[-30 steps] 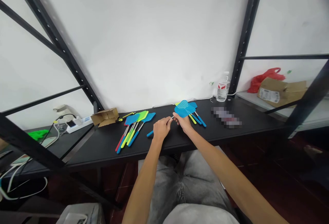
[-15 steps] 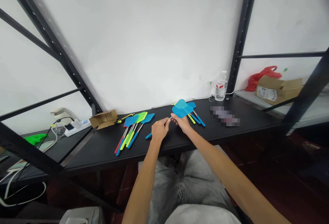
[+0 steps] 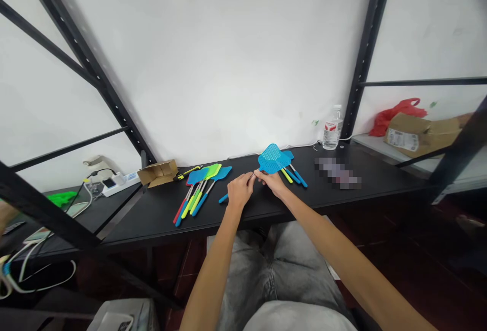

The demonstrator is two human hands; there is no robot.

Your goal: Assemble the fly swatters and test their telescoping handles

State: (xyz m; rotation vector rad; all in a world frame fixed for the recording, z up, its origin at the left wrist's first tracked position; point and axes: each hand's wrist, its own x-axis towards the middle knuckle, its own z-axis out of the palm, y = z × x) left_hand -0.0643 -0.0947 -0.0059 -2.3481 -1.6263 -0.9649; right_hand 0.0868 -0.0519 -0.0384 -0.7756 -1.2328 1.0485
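Observation:
A blue fly swatter (image 3: 273, 158) is held tilted above the black table, its mesh head up and to the right. Both hands close on its thin shaft: my left hand (image 3: 240, 189) grips it on the handle side, and my right hand (image 3: 271, 181) pinches it just below the head. The blue handle end pokes out left of my left hand. Several swatters with blue, green and red parts (image 3: 198, 196) lie fanned out to the left. Behind the held swatter, more blue and yellow-green swatter handles (image 3: 299, 179) rest on the table, their heads partly hidden.
On the black table (image 3: 152, 224) are an open cardboard box (image 3: 158, 174), a yellow cutter (image 3: 189, 172), a water bottle (image 3: 332, 129) and a blurred-out item (image 3: 338, 173). A power strip (image 3: 120, 184) and cables lie left. Dark shelf posts (image 3: 367, 52) flank the table. Someone's hand shows at the far left edge.
The view has shifted slightly, moving everything a little to the right. Both hands stay on the blue fly swatter's shaft. A person's hand has appeared at the far left edge.

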